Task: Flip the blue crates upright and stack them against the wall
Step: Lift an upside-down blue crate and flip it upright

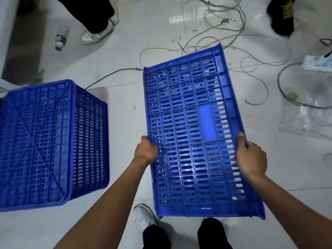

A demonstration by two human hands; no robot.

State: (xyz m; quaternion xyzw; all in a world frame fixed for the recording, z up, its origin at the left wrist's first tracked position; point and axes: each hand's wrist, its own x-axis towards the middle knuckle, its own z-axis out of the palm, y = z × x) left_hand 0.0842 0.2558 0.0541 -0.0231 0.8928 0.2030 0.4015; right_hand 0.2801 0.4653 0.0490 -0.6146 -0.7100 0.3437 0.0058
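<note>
Cables (124,69) and bottle (61,39) beyond blue crate (190,133)

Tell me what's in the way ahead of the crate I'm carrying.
Loose cables sprawl on the floor just beyond the held crate; a bottle and another person's feet are farther left. The wall can't be made out.

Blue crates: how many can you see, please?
2. The floor crate, bottom-up, left; the held crate, centre, gripped by left hand and right hand. Others may be off-frame.
</note>
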